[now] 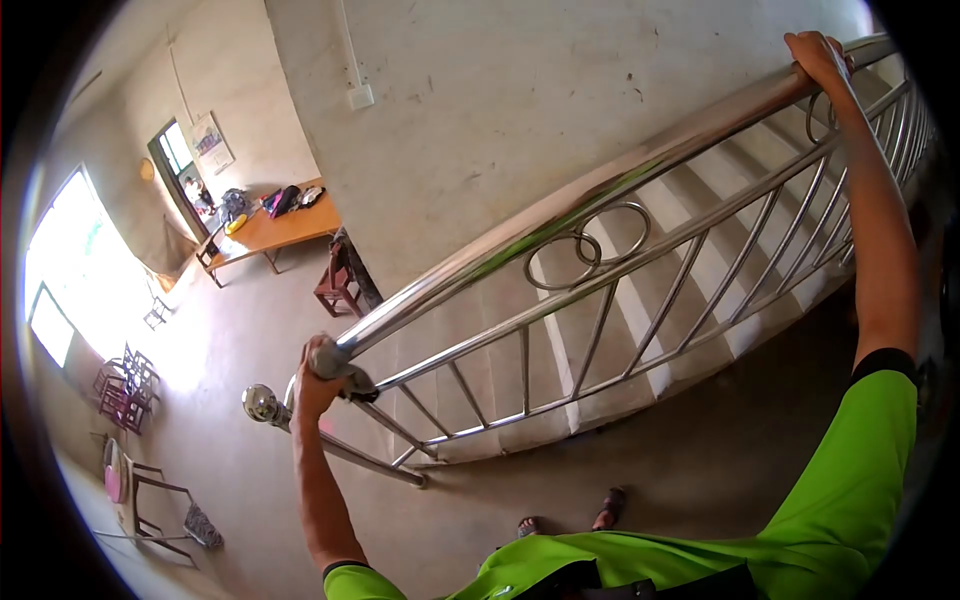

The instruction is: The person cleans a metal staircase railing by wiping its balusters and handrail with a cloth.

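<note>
A shiny metal stair railing (525,330) slopes up from lower left to upper right, with linked rings and slanted bars under its thick handrail (600,190). At the low end, my left hand (318,382) is closed around the handrail's rounded end. A small dark patch shows just beside those fingers; I cannot make out what it is. Far up the slope my right hand (822,62) wraps over the top of the same handrail, its arm stretched out. Part of the right fingers is hidden behind the rail.
Pale stairs (660,290) rise behind the railing. A round metal ball (260,402) tops the post near my left hand. Further off stand a wooden table (290,222) with bags, a red-brown chair (338,285), stacked chairs (127,390) and a stool (150,490).
</note>
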`<state>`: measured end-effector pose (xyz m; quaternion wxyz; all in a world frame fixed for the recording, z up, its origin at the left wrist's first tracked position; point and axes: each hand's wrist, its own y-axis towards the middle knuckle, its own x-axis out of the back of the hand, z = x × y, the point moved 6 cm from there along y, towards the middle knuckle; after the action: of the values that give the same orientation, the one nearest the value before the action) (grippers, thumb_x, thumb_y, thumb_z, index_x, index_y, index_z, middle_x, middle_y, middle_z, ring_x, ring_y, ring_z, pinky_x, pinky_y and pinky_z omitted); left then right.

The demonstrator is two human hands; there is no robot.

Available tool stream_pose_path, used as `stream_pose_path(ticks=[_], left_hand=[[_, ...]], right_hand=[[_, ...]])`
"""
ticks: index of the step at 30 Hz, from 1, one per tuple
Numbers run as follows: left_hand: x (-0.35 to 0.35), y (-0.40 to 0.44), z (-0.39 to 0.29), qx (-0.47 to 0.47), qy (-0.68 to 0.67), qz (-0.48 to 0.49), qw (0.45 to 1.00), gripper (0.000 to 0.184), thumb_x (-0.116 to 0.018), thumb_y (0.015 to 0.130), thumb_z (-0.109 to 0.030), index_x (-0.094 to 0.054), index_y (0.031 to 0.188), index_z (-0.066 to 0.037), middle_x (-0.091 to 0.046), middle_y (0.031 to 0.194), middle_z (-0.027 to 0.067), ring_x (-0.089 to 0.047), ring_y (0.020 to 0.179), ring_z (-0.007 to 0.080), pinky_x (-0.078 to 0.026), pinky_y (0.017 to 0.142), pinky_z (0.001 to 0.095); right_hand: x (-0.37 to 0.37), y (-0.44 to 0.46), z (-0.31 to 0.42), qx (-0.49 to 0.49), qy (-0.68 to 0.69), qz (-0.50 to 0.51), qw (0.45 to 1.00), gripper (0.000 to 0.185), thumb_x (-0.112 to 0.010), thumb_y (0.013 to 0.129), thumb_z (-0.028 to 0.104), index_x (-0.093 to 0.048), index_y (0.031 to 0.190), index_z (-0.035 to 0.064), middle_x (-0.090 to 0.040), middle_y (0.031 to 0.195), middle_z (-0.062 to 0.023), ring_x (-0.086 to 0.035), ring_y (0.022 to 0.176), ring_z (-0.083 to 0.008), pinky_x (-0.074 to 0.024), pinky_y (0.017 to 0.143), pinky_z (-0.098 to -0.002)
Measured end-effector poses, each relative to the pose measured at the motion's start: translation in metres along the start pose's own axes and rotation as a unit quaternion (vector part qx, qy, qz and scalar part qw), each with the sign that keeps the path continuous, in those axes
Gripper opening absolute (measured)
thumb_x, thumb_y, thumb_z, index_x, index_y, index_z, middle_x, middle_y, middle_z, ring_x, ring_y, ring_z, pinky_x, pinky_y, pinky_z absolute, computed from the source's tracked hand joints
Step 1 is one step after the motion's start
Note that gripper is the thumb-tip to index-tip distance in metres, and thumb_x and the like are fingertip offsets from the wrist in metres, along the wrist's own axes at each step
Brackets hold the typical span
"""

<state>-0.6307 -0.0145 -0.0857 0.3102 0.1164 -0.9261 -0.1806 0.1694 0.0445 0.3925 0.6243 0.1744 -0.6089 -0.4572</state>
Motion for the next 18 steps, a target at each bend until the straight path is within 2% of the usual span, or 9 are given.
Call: stream_pose_path(ticks=[1,2,4,6,8,11,14,16,18], left_hand=[[0.005,-0.005,0.011,0.01,0.029,-0.023,0.999,0.059,-0.074,0.061,-0.011,-0.055,0.116,-0.004,-0.059,0.112,0.0112,-0.06,0.102,0.0268,-0.049,0.085,0.0363],[0.003,-0.007,0.007,0.009,0.029,-0.022,0.999,0.059,-0.074,0.061,-0.011,-0.055,0.116,-0.004,-0.059,0.112,0.0112,-0.06,0.102,0.0268,-0.049,0.085,0.0363],[0.0,-0.003,-0.006,0.016,0.098,-0.034,0.995,0.052,-0.075,0.06,-0.009,-0.056,0.107,-0.006,-0.057,0.108,0.0119,-0.059,0.099,0.0326,-0.049,0.082,0.0391],[-0.011,0.004,-0.002,-0.031,0.082,-0.035,0.996,0.05,-0.076,0.059,-0.009,-0.056,0.105,-0.006,-0.057,0.106,0.0119,-0.058,0.097,0.0334,-0.048,0.082,0.0392],[-0.02,0.008,-0.015,-0.091,0.067,-0.049,0.992,0.049,-0.077,0.058,-0.008,-0.057,0.103,-0.007,-0.057,0.103,0.0112,-0.058,0.094,0.0331,-0.048,0.082,0.0391],[-0.035,0.011,-0.068,-0.085,0.067,-0.029,0.994,0.049,-0.077,0.058,-0.009,-0.057,0.102,-0.007,-0.057,0.102,0.0108,-0.058,0.094,0.0315,-0.048,0.081,0.0388],[-0.054,0.018,-0.106,-0.106,0.01,-0.015,0.994,0.05,-0.08,0.058,-0.01,-0.058,0.103,-0.009,-0.058,0.102,0.0101,-0.059,0.093,0.0301,-0.048,0.081,0.0381],[-0.07,0.026,-0.139,-0.135,-0.002,-0.018,0.991,0.051,-0.081,0.058,-0.01,-0.058,0.104,-0.01,-0.059,0.101,0.01,-0.06,0.092,0.0299,-0.049,0.081,0.0377],[-0.086,0.033,-0.186,-0.184,0.016,-0.014,0.983,0.052,-0.08,0.057,-0.009,-0.057,0.105,-0.011,-0.059,0.1,0.0104,-0.06,0.094,0.0307,-0.049,0.08,0.0383]], right_hand=[[0.002,-0.003,0.002,-0.001,-0.001,0.001,1.0,0.042,-0.049,0.079,0.043,-0.067,0.08,0.0051,-0.068,0.081,-0.0163,-0.064,0.079,-0.0337,-0.0458,0.082,-0.0425],[0.004,-0.006,0.009,0.042,-0.016,0.008,0.999,0.043,-0.049,0.079,0.044,-0.067,0.081,0.0048,-0.068,0.082,-0.0162,-0.064,0.082,-0.0338,-0.0457,0.082,-0.0426],[0.009,-0.009,0.016,0.078,-0.032,0.011,0.996,0.044,-0.049,0.079,0.045,-0.067,0.082,0.0044,-0.068,0.082,-0.016,-0.064,0.084,-0.0339,-0.0456,0.083,-0.0426],[0.009,-0.014,0.018,0.095,-0.103,-0.033,0.99,0.046,-0.047,0.08,0.047,-0.067,0.085,0.0062,-0.069,0.087,-0.0148,-0.064,0.088,-0.0349,-0.0458,0.084,-0.0439],[0.013,-0.023,0.021,0.076,-0.112,-0.037,0.99,0.042,-0.048,0.081,0.043,-0.069,0.087,0.0067,-0.068,0.092,-0.0149,-0.062,0.094,-0.0357,-0.046,0.086,-0.0451],[0.029,-0.051,0.038,0.022,-0.099,-0.019,0.995,0.038,-0.049,0.081,0.036,-0.071,0.09,0.0074,-0.067,0.1,-0.0151,-0.057,0.104,-0.0369,-0.0464,0.089,-0.0468],[0.044,-0.071,0.047,-0.02,-0.086,-0.013,0.996,0.034,-0.05,0.082,0.03,-0.073,0.093,0.0082,-0.066,0.108,-0.0152,-0.053,0.113,-0.0381,-0.0467,0.092,-0.0485],[0.055,-0.083,0.05,-0.079,-0.059,-0.041,0.994,0.035,-0.049,0.082,0.031,-0.072,0.094,0.0079,-0.066,0.11,-0.0155,-0.052,0.111,-0.0393,-0.0464,0.091,-0.0492],[0.055,-0.082,0.051,-0.062,-0.062,-0.03,0.996,0.036,-0.049,0.082,0.032,-0.072,0.093,0.0069,-0.066,0.11,-0.0162,-0.052,0.111,-0.0394,-0.0456,0.093,-0.0489]])
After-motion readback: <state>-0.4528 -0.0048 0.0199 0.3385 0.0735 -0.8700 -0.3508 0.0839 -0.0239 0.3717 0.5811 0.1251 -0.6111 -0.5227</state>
